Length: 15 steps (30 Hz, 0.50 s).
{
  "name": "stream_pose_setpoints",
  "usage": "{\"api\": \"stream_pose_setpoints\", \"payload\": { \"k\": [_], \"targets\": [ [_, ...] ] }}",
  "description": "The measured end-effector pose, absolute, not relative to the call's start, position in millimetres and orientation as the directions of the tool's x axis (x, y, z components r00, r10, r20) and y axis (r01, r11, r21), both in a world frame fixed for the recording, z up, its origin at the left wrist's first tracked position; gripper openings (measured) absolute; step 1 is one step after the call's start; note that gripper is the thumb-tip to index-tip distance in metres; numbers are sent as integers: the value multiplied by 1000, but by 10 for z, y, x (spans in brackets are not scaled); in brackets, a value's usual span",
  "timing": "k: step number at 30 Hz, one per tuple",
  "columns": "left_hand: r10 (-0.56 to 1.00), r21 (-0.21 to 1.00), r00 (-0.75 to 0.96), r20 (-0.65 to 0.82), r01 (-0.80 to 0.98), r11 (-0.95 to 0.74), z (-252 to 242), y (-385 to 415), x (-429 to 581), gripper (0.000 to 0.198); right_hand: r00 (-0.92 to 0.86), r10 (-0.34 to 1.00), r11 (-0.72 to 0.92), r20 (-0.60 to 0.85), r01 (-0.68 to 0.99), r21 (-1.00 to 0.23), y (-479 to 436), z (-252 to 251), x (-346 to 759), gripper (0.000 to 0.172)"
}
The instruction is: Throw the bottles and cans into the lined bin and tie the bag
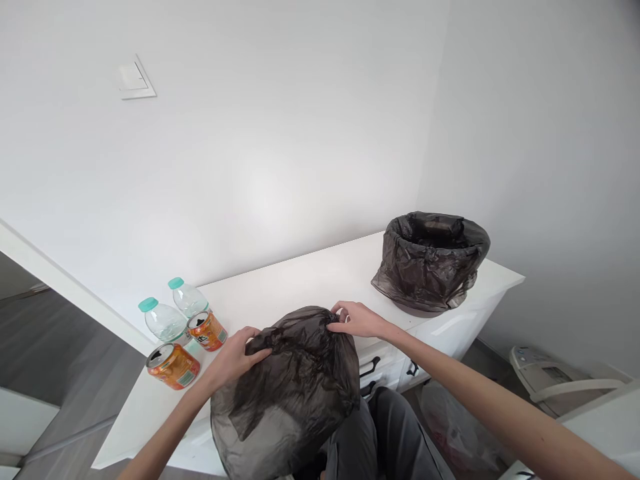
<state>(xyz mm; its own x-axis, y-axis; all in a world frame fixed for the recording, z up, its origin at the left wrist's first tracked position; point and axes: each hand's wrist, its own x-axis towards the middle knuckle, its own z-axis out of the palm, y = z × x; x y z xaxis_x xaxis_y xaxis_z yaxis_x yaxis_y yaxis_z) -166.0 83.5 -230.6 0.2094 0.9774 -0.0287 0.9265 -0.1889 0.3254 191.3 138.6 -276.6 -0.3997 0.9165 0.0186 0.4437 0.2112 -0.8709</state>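
A thin black garbage bag point(300, 373) spreads over the front edge of the dresser and hangs down toward my legs. My left hand point(240, 357) pinches its left upper edge between thumb and fingers. At the upper right of the same bag, my right hand point(357, 320) holds a gathered bit of plastic with thumb and fingertips. Whether anything is inside the bag cannot be made out. Left of my left hand stand two orange drink cans, a nearer can point(174, 367) and a farther can point(207, 331), both with opened tops.
Two clear bottles with teal caps, one bottle point(165, 321) and another bottle point(187, 298), stand behind the cans. A bin lined with a black bag point(433, 273) sits at the right end of the white dresser point(280, 283). A pale appliance point(550, 377) is at lower right.
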Motion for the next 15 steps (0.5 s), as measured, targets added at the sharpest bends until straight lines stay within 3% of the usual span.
{"api": "stream_pose_setpoints", "payload": {
  "k": [2, 4, 7, 9, 12, 15],
  "targets": [
    [972, 418, 231, -43, 888, -193, -2188, 765, -1677, 48, -425, 899, 309, 108, 439, -844, 1283, -2518, 1900, 23],
    [975, 482, 212, -63, 862, -156, -2036, 680, -1675, 51, -426, 877, 395, 222, 377, -838, 1133, -2223, 1939, 13],
    [979, 560, 177, -104, 823, -90, -1814, 567, -1665, 71, -392, 846, 473, 362, 236, -849, 899, -1780, 2093, 13],
    [959, 589, 189, -209, 807, -31, -1707, 523, -1679, 74, -333, 845, 487, 418, 157, -859, 798, -1544, 2241, 15],
    [872, 633, 275, -406, 772, 51, -1608, 511, -1735, 52, -247, 877, 439, 411, 68, -896, 775, -1348, 2487, 22],
    [879, 735, 288, -379, 672, 97, -1517, 553, -1785, 52, -251, 927, 278, 280, -42, -960, 875, -1386, 2705, 33]
  ]
}}
